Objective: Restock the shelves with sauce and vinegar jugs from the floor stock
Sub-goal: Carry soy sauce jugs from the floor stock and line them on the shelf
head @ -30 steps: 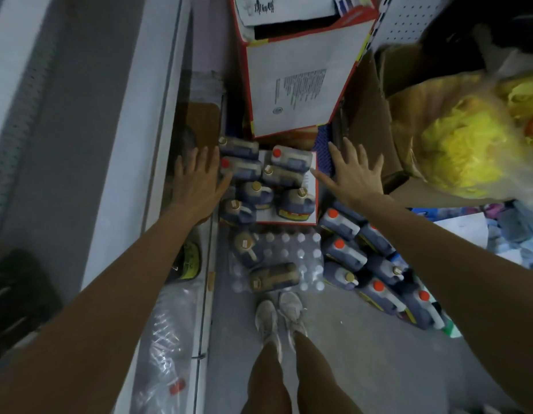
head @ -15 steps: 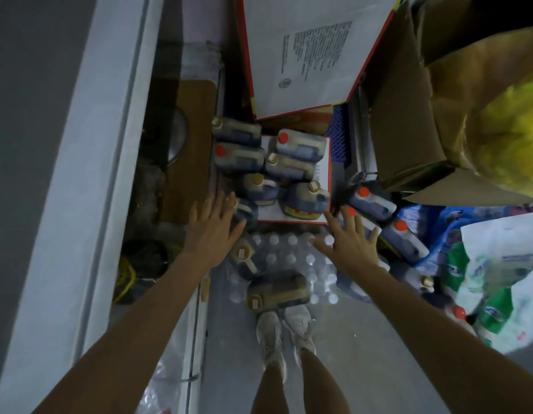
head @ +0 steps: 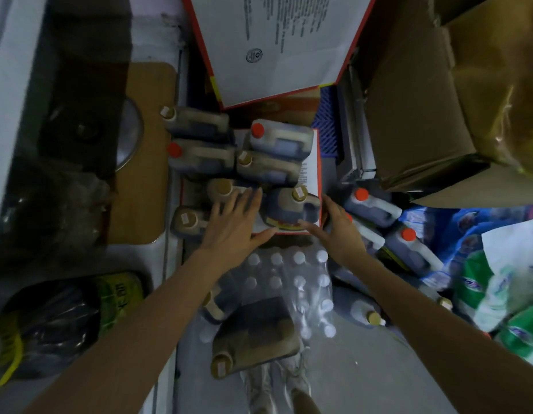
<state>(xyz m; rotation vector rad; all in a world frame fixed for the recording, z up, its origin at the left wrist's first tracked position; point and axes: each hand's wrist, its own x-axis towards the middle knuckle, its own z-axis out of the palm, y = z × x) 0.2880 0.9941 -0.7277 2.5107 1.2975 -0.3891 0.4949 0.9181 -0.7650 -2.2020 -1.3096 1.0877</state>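
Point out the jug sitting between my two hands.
The gold-capped jug at the near right corner of the red-edged box. The left hand and right hand flank it, and every other jug sits outside them.

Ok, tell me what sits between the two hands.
In the head view, one dark jug with a tan cap stands between the left hand and right hand, on the corner of a red-edged carton.
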